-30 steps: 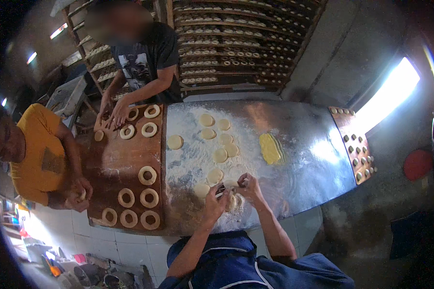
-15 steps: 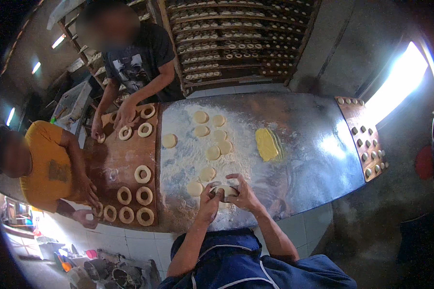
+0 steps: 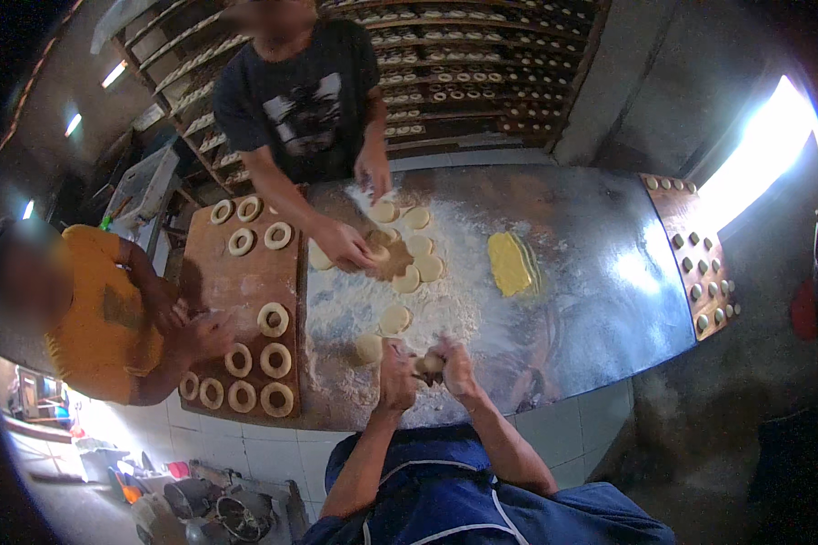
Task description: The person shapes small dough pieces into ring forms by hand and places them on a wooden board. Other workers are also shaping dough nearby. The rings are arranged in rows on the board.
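Observation:
Near the front of the floured metal table (image 3: 591, 318), my left hand (image 3: 398, 372) and my right hand (image 3: 454, 368) face each other, blurred by motion, gripping a pale dough piece (image 3: 430, 361) between them; whether a dark cutter is with it I cannot make out. Beside my left hand lies a dough round (image 3: 368, 349), another (image 3: 394, 319) just beyond. More rounds (image 3: 419, 247) are scattered in flour farther back, with a slab of yellow fat (image 3: 511, 265) to their right.
Across the table, a co-worker in dark (image 3: 295, 100) reaches over the rounds. At left, a person in orange (image 3: 100, 318) works by a wooden board of dough rings (image 3: 223, 318). A board of small pieces (image 3: 668, 204) lies far right. Racks of dough (image 3: 473, 64) stand behind.
My hands came together round the dough piece, now lower and blurred. The co-worker in dark moved from the left board to reach over the rounds. The person in orange shifted their hands.

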### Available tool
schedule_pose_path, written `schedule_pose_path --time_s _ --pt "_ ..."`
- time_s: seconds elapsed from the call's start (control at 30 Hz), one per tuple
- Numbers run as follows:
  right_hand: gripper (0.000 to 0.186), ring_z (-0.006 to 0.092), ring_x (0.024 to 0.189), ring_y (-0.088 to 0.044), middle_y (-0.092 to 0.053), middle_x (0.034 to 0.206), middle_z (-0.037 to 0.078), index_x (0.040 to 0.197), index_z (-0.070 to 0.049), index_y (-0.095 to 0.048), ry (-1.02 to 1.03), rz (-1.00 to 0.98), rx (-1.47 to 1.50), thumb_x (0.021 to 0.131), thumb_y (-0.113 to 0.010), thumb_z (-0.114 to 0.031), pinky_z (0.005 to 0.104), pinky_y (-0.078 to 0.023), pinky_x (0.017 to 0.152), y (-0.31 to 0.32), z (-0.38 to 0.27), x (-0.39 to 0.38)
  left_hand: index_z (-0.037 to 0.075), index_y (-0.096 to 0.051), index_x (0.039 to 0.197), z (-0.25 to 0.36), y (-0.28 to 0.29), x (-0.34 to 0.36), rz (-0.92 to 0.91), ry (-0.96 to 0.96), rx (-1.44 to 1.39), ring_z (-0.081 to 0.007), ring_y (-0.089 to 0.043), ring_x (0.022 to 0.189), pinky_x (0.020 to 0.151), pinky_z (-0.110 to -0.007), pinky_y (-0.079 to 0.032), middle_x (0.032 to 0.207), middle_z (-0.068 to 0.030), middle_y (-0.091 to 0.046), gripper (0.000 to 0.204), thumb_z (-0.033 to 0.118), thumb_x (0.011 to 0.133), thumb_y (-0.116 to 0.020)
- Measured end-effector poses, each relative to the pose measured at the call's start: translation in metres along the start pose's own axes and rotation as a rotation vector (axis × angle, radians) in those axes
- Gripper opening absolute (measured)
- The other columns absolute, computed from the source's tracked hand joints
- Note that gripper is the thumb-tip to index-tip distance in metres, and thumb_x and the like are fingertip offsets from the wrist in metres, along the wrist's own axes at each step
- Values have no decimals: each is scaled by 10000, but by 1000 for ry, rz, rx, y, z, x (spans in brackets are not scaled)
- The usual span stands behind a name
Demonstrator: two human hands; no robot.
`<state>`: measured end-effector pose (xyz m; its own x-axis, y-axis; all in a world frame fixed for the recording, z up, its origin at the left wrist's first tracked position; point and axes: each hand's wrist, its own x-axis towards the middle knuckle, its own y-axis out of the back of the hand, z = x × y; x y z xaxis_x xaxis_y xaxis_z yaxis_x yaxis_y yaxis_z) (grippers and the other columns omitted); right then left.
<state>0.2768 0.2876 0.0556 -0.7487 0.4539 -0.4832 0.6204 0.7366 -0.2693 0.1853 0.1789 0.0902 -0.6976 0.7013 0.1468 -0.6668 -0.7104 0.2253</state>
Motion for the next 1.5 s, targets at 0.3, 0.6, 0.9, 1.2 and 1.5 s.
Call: schedule_pose_path --time_s 0.3,0.6,0.9,1.2,1.5 --pt "669 279 711 -603 -644 759 199 900 51 -657 267 21 -486 983 -309 -514 362 -491 711 -27 1 -9 -2 -474 993 -28 -2 -20 205 -64 -41 -233 -557 865 753 -373 -466 925 -104 -537 351 346 966 -435" --pt "553 425 1118 -426 -404 1265 240 1373 2 -317 221 -330 -823 892 -543 -152 464 -372 960 -19 42 9 -10 -514 1255 -70 30 -26 68 -63 233 -270 -622 832 743 -370 -496 955 -117 -634 428 304 1017 -348" --pt "303 234 645 -498 -531 768 154 944 33 -557 1243 -7 -940 938 -529 -269 352 -449 602 -67 68 26 24 -517 791 -58 76 -18 412 -419 416 -222 -574 751 648 -349 -461 742 -80 -548 207 212 878 -524" --pt "534 408 1059 -493 -469 1179 215 1329 -11 -450 829 -348 -1167 823 -611 -60 469 -426 905 -136 68 58 70 -495 806 -67 160 -15 409 57 -49 -244 -540 664 631 -402 -448 704 -84 -520 392 416 976 -422" --pt "313 317 907 -569 -573 1013 179 1127 0 -556 430 -505 -606 962 -486 -257 449 -459 777 -272 20 95 21 -593 1036 -119 283 3 311 201 -526 -241 -627 778 725 -381 -507 917 -98 -634 406 383 1003 -413"
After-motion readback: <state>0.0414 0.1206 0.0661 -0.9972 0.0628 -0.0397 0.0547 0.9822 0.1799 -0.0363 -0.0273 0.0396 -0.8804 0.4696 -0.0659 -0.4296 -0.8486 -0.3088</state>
